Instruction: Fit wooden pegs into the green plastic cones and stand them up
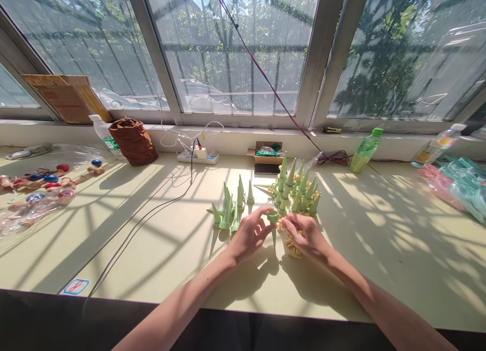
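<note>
My left hand (251,230) is closed around a green plastic cone (272,217), held point down with its wide open end facing up. Close beside that end, my right hand (306,233) pinches a small beige piece, mostly covered by the fingertips. Below the right hand lies a small pile of beige pieces (293,248) on the table. Behind the hands stands a dense group of green cones (290,181), points up, with yellowish bits among them. More loose green cones (228,212) stand or lie to the left of my left hand.
A small open cardboard box (266,161) and a power strip (199,157) sit by the window. Cables cross the pale table (152,270). A brown pouch (133,141) and wrapped wooden toys (41,189) are left; a green bottle (366,149) and plastic-wrapped items (465,181) right.
</note>
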Tool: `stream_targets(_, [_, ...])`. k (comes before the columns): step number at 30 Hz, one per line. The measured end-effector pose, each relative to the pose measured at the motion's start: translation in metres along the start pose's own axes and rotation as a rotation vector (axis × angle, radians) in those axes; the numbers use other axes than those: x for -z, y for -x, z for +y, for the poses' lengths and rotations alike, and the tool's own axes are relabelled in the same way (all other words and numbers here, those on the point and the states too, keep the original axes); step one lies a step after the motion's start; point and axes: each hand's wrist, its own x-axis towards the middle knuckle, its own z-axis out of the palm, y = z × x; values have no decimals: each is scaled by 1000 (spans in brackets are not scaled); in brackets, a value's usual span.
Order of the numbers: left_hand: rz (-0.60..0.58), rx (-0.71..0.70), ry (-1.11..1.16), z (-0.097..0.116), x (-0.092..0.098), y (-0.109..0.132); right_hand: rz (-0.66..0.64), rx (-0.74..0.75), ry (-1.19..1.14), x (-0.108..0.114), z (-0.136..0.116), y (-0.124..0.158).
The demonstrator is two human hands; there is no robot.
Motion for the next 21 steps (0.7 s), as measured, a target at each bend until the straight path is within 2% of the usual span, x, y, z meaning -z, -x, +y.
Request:
stream_targets(4, [45,47,30,3,-1,0,33,-44,-17,0,-2,0])
stream_targets(9, [86,215,164,7,2,-2,110,-60,-68,1,0,1])
stream_targets(16, [-82,489,509,6,2,-5,64,69,-7,3,-1,2])
stream_targets(21, [-185,515,546,10,4,-7,11,135,52,3,-2,1])
